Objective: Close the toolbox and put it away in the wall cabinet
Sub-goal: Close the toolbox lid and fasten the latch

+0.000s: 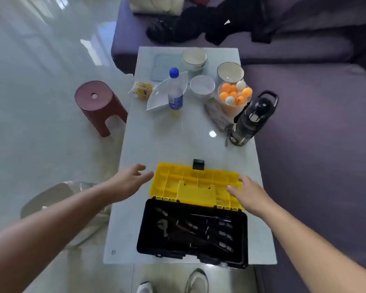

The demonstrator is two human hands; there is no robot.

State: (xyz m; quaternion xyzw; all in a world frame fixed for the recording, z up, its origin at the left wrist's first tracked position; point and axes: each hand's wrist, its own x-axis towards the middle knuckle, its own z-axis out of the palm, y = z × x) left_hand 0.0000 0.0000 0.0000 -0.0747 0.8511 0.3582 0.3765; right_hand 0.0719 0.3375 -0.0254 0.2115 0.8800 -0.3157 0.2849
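An open toolbox sits at the near end of the pale table [173,140]. Its black base [148,229] holds several dark tools. Its yellow lid [173,180] lies flat, folded back away from me, with a black latch [198,164] at its far edge. My left hand [129,182] hovers open just left of the lid, fingers spread, not touching it. My right hand [249,193] is open at the lid's right end, fingertips on or just above the rim. No wall cabinet is in view.
Farther along the table stand a water bottle [174,92], several white bowls [202,85], a container of ping-pong balls [234,95] and a dark flask [251,121]. A red stool [97,104] is on the floor left. A purple sofa [315,123] runs along the right and back.
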